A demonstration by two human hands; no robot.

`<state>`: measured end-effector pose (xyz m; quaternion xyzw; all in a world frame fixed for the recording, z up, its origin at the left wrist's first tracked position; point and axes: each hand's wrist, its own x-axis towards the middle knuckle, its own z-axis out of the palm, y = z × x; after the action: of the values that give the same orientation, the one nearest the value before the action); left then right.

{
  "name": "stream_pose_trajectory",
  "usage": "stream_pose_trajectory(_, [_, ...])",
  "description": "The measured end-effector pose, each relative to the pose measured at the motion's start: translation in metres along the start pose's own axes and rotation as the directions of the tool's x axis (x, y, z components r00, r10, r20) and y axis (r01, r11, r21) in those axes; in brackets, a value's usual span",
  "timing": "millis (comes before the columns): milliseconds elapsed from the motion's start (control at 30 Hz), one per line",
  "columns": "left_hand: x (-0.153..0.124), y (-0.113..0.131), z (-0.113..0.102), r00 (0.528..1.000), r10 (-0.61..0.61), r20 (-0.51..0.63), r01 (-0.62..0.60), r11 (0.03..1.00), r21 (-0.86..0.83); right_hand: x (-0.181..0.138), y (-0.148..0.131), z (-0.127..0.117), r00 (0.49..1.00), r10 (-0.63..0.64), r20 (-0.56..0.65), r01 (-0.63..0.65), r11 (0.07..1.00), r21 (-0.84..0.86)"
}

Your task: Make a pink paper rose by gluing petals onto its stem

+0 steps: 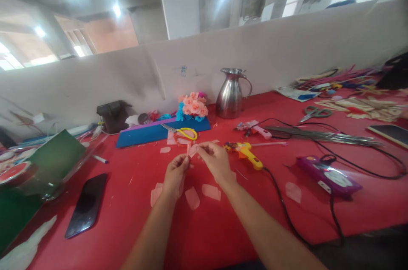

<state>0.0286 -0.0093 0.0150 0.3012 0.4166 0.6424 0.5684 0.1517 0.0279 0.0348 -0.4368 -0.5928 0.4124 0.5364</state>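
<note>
Between my two hands, over the middle of the red table, is a small pink paper petal piece [193, 150]. My left hand [176, 172] pinches its lower left side, fingers closed. My right hand [215, 159] pinches its right side with thumb and forefinger. Loose pink petals lie below and around my hands, among them one petal [192, 198] and another petal [211, 192]. Just beyond my fingers rest yellow-and-orange scissors [185, 133]. To the right of my right hand lies a yellow glue gun [247, 153] with a black cord.
Behind stand pink and blue paper flowers [194, 106] and a steel jug [230, 95]. A blue paper sheet [153, 134] lies before them. At left is a black phone [86, 204]; at right, metal rods [325, 135], a purple power box [330, 176], and green-handled scissors [315, 112].
</note>
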Motion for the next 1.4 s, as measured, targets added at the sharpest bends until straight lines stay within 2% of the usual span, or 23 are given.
stream_pose_trajectory(767, [0.0,-0.001,0.0,0.998,-0.011,-0.064,0.008,0.999,-0.036,-0.001,-0.004,0.002,0.998,0.061,0.014,-0.062,0.993,0.105])
stream_pose_trajectory(1400, [-0.001,0.0,-0.001,0.998,-0.069,0.01,0.069,0.997,-0.046,0.001,-0.01,0.0,0.995,0.088,0.036,-0.092,0.987,0.134])
